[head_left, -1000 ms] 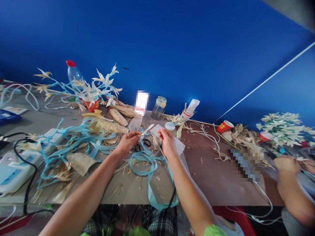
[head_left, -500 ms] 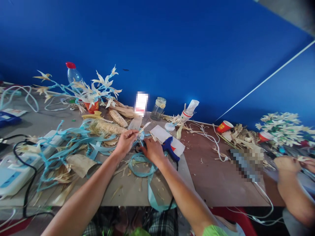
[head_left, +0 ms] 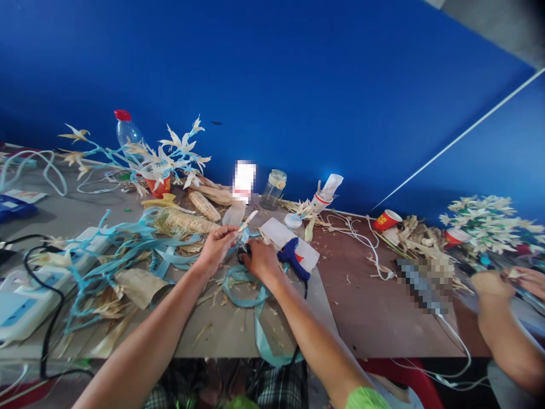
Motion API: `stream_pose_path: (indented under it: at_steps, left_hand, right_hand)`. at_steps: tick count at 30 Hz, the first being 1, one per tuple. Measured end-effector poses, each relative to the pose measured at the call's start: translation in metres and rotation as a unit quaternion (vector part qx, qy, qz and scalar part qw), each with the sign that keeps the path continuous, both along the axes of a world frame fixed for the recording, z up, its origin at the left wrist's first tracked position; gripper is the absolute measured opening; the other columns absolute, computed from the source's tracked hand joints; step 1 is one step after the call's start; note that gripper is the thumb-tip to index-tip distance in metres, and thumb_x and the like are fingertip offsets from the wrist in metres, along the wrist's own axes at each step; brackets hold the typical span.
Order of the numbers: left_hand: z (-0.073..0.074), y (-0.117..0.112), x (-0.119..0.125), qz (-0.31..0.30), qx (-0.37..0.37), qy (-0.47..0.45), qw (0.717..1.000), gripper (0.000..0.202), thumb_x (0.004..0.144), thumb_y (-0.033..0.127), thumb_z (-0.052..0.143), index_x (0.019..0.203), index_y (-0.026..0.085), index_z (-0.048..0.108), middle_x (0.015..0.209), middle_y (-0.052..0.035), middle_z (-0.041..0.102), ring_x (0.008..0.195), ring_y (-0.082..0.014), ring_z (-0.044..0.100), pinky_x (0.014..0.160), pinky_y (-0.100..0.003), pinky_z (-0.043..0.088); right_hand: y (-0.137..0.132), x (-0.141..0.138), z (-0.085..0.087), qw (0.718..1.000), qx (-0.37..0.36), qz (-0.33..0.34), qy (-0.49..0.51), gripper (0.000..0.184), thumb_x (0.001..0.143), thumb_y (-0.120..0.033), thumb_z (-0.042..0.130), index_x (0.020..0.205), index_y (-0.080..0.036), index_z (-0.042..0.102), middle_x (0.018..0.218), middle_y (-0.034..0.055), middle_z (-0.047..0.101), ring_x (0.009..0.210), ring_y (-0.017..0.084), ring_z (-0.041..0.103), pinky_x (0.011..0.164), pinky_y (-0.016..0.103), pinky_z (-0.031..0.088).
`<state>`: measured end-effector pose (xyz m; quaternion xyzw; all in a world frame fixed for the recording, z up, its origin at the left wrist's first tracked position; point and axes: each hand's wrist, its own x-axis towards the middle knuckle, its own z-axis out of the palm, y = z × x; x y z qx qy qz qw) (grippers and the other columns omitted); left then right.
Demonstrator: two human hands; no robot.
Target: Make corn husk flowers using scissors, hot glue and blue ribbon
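Behind the bench (head_left: pixel 370 318) there is a blue wall (head_left: pixel 272 85). Near this wall are a clear bottle (head_left: pixel 128 133) with a red cap and a see-through jar (head_left: pixel 272 194). Farther right is a red paper cup (head_left: pixel 388 220) with yellow marks, and a dark device (head_left: pixel 411 278), partly blurred, lies nearer to the front edge.

Glue gun (head_left: pixel 293 255) in smooth plast., ribbon (head_left: pixel 261 334) w/ slight sheen, cob (head_left: pixel 204 205) rough

Right hand (head_left: pixel 260 259) lowered, now on scissors (head_left: pixel 243 251)
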<state>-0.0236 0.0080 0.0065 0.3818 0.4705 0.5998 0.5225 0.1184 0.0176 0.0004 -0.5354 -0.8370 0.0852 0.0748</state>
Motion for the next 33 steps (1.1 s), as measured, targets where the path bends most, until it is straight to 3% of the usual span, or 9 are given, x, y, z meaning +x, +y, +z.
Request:
stream_pose_path:
  at_steps: [5,8,11,14,16,18,26,30,33]
  left_hand:
    - [-0.001,0.001,-0.002,-0.015,-0.014,-0.097,0.995,0.023,0.059,0.03,0.074,0.073,0.014,0.066,0.046,0.0069,0.042,0.045,-0.005,0.034,0.051,-0.021,0.033]
    - [0.0,0.0,-0.003,-0.04,-0.024,-0.167,0.985,0.023,0.06,0.027,0.075,0.076,0.014,0.065,0.043,0.0092,0.035,0.043,-0.0036,0.031,0.056,-0.021,0.039]
    - [0.0,-0.001,-0.006,-0.073,-0.022,-0.21,0.975,0.022,0.063,0.025,0.075,0.078,0.014,0.065,0.045,0.0095,0.034,0.045,-0.0032,0.032,0.059,-0.021,0.042]
    - [-0.002,-0.001,-0.007,-0.092,-0.02,-0.233,0.968,0.021,0.064,0.024,0.075,0.08,0.015,0.065,0.046,0.0095,0.033,0.045,-0.0031,0.033,0.06,-0.021,0.043]
    - [-0.005,0.0,-0.008,-0.095,-0.027,-0.235,0.967,0.021,0.065,0.025,0.075,0.08,0.015,0.065,0.046,0.0093,0.033,0.044,-0.003,0.033,0.059,-0.02,0.043]
    - [-0.006,0.001,-0.008,-0.095,-0.035,-0.232,0.967,0.022,0.064,0.025,0.075,0.081,0.015,0.065,0.046,0.0091,0.035,0.044,-0.0028,0.033,0.059,-0.02,0.043]
    - [-0.005,0.002,-0.008,-0.094,-0.023,-0.184,0.978,0.024,0.063,0.028,0.074,0.08,0.013,0.066,0.048,0.0081,0.037,0.044,-0.0032,0.032,0.055,-0.02,0.039]
    - [-0.004,0.002,-0.007,-0.081,-0.022,-0.135,0.987,0.026,0.061,0.029,0.074,0.08,0.013,0.066,0.051,0.0058,0.044,0.045,-0.0041,0.033,0.05,-0.02,0.033]
    - [-0.004,0.003,-0.007,-0.066,-0.018,-0.06,0.996,0.024,0.061,0.03,0.071,0.078,0.013,0.067,0.054,0.0034,0.049,0.047,-0.0059,0.038,0.049,-0.02,0.03]
  right_hand:
    - [0.009,0.006,-0.006,0.994,-0.029,-0.043,0.101,0.034,0.078,-0.026,0.054,0.11,-0.017,0.059,0.096,0.0097,0.068,0.089,0.023,0.062,0.08,0.035,0.042]
    - [0.019,0.012,-0.01,0.964,-0.093,-0.094,0.232,0.026,0.071,-0.024,0.06,0.097,-0.019,0.063,0.075,0.0019,0.066,0.072,0.018,0.061,0.069,0.029,0.043]
    - [0.028,0.019,-0.01,0.882,-0.169,-0.118,0.424,0.021,0.064,-0.025,0.064,0.084,-0.018,0.063,0.065,-0.0029,0.061,0.062,0.013,0.056,0.063,0.025,0.043]
    - [0.031,0.026,-0.003,0.752,-0.276,-0.114,0.587,0.028,0.058,-0.032,0.07,0.08,-0.017,0.061,0.064,-0.0037,0.06,0.056,0.01,0.052,0.055,0.022,0.04]
    - [0.028,0.028,0.004,0.682,-0.35,-0.084,0.637,0.035,0.054,-0.036,0.075,0.079,-0.017,0.061,0.066,-0.003,0.06,0.056,0.009,0.051,0.051,0.02,0.038]
    - [0.024,0.029,0.01,0.644,-0.403,-0.04,0.649,0.039,0.051,-0.037,0.078,0.08,-0.016,0.061,0.068,-0.0021,0.061,0.058,0.009,0.051,0.05,0.019,0.037]
    - [0.015,0.027,0.017,0.657,-0.436,0.002,0.615,0.037,0.057,-0.028,0.075,0.09,-0.016,0.063,0.065,-0.0002,0.063,0.047,0.005,0.038,0.039,0.016,0.018]
    - [0.023,0.037,0.018,0.663,-0.359,-0.025,0.656,0.049,0.059,-0.035,0.072,0.103,-0.017,0.062,0.067,-0.0011,0.061,0.047,0.005,0.035,0.04,0.017,0.018]
    - [0.029,0.052,0.02,0.697,-0.289,-0.015,0.656,0.051,0.066,-0.046,0.064,0.107,-0.015,0.063,0.066,-0.001,0.058,0.047,0.005,0.034,0.04,0.017,0.022]
